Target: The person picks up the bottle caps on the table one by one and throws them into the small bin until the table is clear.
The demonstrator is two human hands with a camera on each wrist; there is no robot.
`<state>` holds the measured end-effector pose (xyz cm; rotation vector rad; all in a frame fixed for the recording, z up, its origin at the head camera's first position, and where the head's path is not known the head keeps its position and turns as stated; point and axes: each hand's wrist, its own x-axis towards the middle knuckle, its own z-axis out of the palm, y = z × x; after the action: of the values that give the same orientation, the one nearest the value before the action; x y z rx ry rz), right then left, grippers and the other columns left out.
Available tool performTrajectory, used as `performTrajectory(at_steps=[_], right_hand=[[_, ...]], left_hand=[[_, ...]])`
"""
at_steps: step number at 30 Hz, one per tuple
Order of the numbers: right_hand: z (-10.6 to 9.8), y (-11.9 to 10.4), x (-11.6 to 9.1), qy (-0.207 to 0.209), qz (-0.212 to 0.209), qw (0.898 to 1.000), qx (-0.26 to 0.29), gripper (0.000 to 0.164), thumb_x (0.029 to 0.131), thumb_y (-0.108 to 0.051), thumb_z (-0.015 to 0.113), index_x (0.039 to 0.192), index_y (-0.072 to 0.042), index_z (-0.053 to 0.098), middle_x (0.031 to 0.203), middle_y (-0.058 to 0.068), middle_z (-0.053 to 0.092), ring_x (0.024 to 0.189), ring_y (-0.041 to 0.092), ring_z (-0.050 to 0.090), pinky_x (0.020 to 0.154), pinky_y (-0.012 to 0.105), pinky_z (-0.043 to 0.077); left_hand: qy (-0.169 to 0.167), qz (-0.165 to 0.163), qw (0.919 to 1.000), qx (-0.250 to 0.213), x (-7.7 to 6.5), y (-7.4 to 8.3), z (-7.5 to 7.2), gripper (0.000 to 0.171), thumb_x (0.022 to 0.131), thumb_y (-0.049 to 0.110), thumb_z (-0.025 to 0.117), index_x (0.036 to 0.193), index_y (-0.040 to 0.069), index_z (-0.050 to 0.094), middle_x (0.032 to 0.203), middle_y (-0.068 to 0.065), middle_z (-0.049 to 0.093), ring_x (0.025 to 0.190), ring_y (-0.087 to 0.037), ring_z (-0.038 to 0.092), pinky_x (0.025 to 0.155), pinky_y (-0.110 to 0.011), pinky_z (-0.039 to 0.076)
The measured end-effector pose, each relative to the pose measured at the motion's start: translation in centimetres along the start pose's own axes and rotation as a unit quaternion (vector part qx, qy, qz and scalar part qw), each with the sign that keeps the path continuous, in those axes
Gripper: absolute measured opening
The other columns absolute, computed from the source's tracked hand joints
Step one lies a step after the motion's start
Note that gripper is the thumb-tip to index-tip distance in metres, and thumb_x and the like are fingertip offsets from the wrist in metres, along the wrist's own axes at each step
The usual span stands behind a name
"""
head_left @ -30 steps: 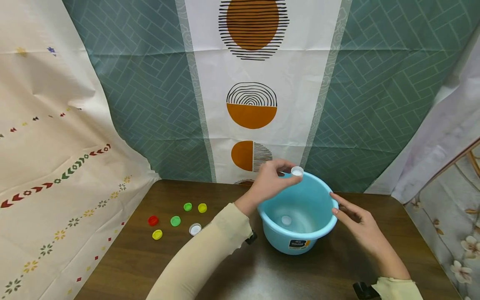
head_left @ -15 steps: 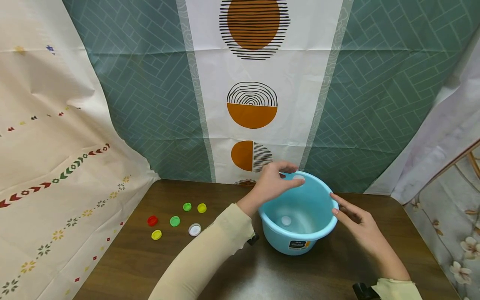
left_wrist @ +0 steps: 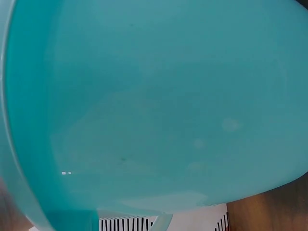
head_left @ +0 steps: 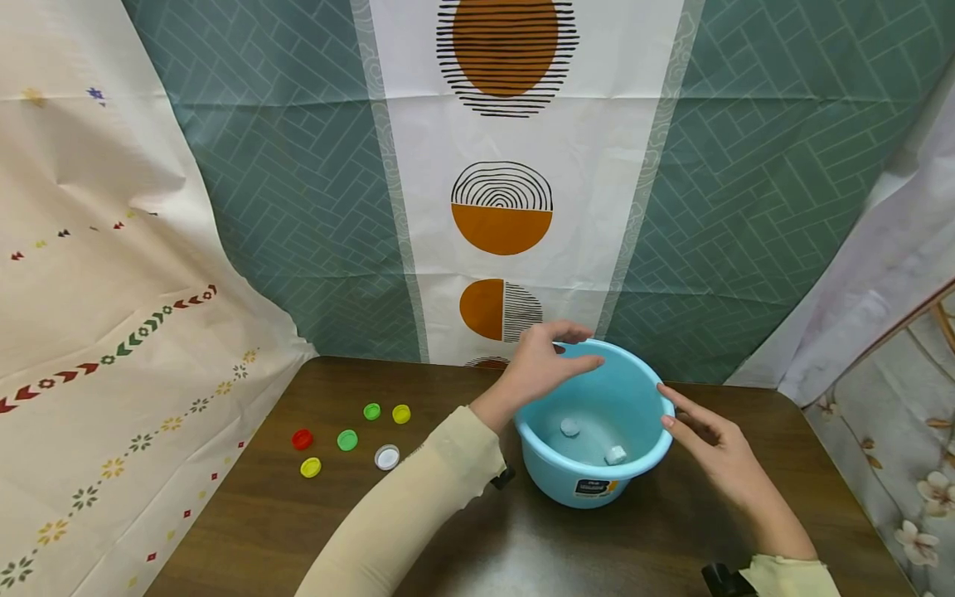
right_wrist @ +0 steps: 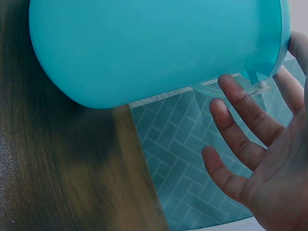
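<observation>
My left hand (head_left: 539, 371) hovers over the left rim of a light blue plastic basin (head_left: 552, 454), thumb and fingers apart with nothing between them. At the basin's right side, my right hand (head_left: 716, 444) holds the rim with thumb and index finger. Its other fingers (right_wrist: 240, 96) spread loosely outside the wall in the right wrist view. Inside on the basin floor lie a white bottle cap (head_left: 570, 428) and a second white cap (head_left: 615, 454) that looks tilted. The left wrist view is filled by the basin wall (left_wrist: 159, 106); no fingers show there.
Left of the basin on the wooden table (head_left: 477, 531) lie a red cap (head_left: 302, 439), a white cap (head_left: 387, 457), two green caps (head_left: 346, 440) and two yellow caps (head_left: 310, 468). A patterned curtain (head_left: 298, 166) hangs behind the table.
My left hand has let go of the white cap it held above the rim; the cap has dropped onto the basin floor. The right hand stays at the rim.
</observation>
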<state>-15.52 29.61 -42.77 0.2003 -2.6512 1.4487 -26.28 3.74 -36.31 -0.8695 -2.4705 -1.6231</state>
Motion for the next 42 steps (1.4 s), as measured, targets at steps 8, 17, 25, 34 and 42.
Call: performTrajectory(at_steps=[8,17,25,34,42], right_hand=[[0.1,-0.2,-0.1,0.003,-0.001,1.000,-0.006,0.048,0.095,-0.033,0.053,0.141,-0.034,0.040,0.124,0.008,0.061,0.099,0.001,0.061,0.076,0.017,0.050],[0.1,-0.1,-0.2,0.002,0.014,1.000,-0.015,0.047,0.095,-0.037,0.052,0.141,-0.035,0.040,0.124,0.007,0.061,0.098,0.002,0.061,0.076,0.019,0.050],[0.1,0.0,-0.1,0.009,0.018,1.000,-0.016,0.046,0.094,-0.038,0.052,0.139,-0.037,0.041,0.127,0.004,0.059,0.099,0.001,0.060,0.077,0.018,0.049],[0.2,0.0,-0.3,0.009,0.000,1.000,-0.012,0.047,0.095,-0.034,0.052,0.141,-0.033,0.040,0.131,0.008,0.056,0.100,-0.003,0.059,0.077,0.014,0.048],[0.2,-0.2,-0.2,0.005,0.003,1.000,-0.017,0.048,0.095,-0.034,0.052,0.141,-0.034,0.040,0.127,0.010,0.059,0.098,-0.001,0.060,0.076,0.015,0.049]], left_hand=[[0.005,-0.002,1.0000,0.004,-0.3,0.1,-0.8,0.039,0.077,0.043,0.074,0.110,0.023,0.067,0.113,0.001,0.067,0.105,-0.020,0.061,0.089,-0.038,0.052],[0.051,0.008,0.9986,0.015,-1.4,0.4,-3.5,0.039,0.077,0.044,0.073,0.111,0.026,0.066,0.110,0.010,0.066,0.101,-0.009,0.061,0.087,-0.031,0.052],[0.121,0.034,0.9920,-0.003,-2.1,0.2,-7.3,0.034,0.080,0.043,0.071,0.110,0.027,0.066,0.107,0.009,0.067,0.099,-0.007,0.061,0.088,-0.037,0.052],[0.166,0.007,0.9859,0.019,-4.4,-1.1,-11.3,0.037,0.080,0.047,0.069,0.111,0.028,0.066,0.109,0.008,0.066,0.103,-0.012,0.060,0.090,-0.038,0.050],[0.207,-0.040,0.9768,0.037,-8.6,-1.3,-14.8,0.033,0.084,0.027,0.070,0.114,0.016,0.066,0.108,-0.005,0.068,0.100,-0.019,0.063,0.089,-0.039,0.050]])
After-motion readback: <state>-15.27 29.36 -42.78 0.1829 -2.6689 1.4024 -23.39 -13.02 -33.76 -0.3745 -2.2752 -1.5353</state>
